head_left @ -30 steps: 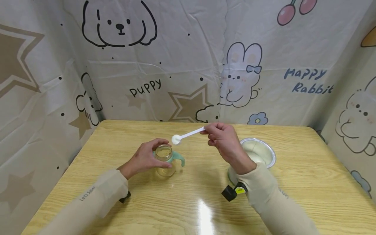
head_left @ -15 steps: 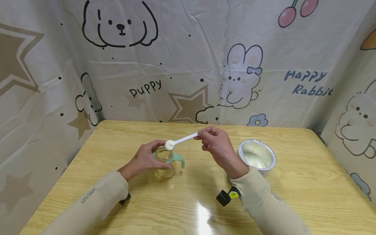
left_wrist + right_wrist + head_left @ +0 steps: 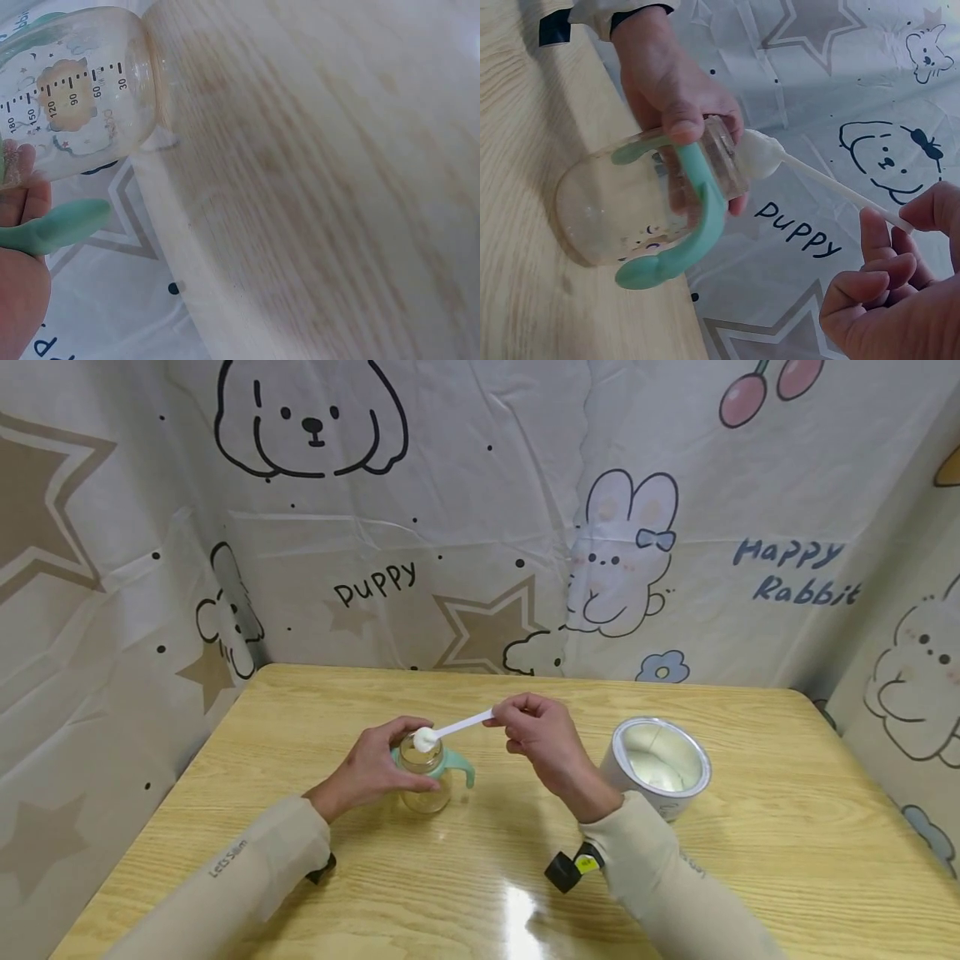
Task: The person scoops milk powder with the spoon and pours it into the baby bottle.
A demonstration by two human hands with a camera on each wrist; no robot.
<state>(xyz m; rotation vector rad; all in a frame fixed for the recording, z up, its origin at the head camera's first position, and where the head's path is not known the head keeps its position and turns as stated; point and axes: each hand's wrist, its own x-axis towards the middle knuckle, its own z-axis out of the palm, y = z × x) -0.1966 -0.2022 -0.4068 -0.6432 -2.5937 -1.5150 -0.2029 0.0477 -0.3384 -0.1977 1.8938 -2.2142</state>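
Observation:
A clear baby bottle (image 3: 426,793) with green handles stands on the table, its mouth uncapped. My left hand (image 3: 372,764) grips it around the neck; measuring marks show on its side in the left wrist view. Between thumb and fingertips, my right hand (image 3: 542,739) pinches the handle end of a white long-handled scoop (image 3: 463,724). The scoop's bowl, heaped with white powder (image 3: 425,739), is right at the bottle's mouth. In the right wrist view the bowl (image 3: 759,154) overlaps the rim, and one green handle (image 3: 705,225) points toward the camera.
Right of my right hand stands a silver-rimmed can (image 3: 660,764) holding white powder. The wooden table (image 3: 315,893) ends at the back against a printed cloth (image 3: 480,527), which also covers both sides.
My right hand has moved left and slightly down, bringing the scoop from beside the bottle to over its mouth. The can is less covered by my arm. My left hand stays on the bottle.

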